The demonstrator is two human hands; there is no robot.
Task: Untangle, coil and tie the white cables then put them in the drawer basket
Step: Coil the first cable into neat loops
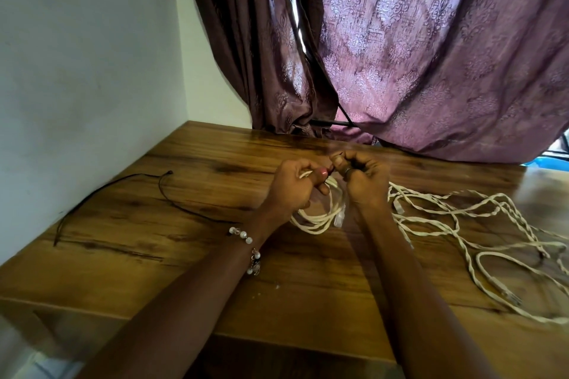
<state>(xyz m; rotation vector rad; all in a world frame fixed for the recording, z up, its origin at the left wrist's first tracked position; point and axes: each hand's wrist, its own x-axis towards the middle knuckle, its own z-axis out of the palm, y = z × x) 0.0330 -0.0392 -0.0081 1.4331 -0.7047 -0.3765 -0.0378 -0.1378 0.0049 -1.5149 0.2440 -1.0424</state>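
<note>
Black tie cord (129,191): a thin dark cord lying loose toward the left edge of the wooden table (197,274), one end curling up near the wall. It is probably a spare, kept within reach for a later bundle.

Left hand (292,191): fingers curled round the top of a coiled white cable (320,215), thumb pressed over the strands. The grip seems meant to keep the loops stacked so they cannot spring apart while the tie goes on.

Coil: several even loops of white cable, hanging from the hands down to the table near the middle of its far edge. A pale plug end dangles at the lower right of the loops.

Right hand (363,178): fingers closed tight, pinching something small and dark just beside the left thumb (likely a tie being twisted, though it is too small to say for certain). The hands meet knuckle to knuckle, which suits a knotting step.

Loose white cables (480,224): a sprawl of white strands across the right side of the table, running to its right edge; some are twisted round each other in pairs and others cross in open loops. By my reading these are still to be untangled.

Drawer basket: not in view.
</note>
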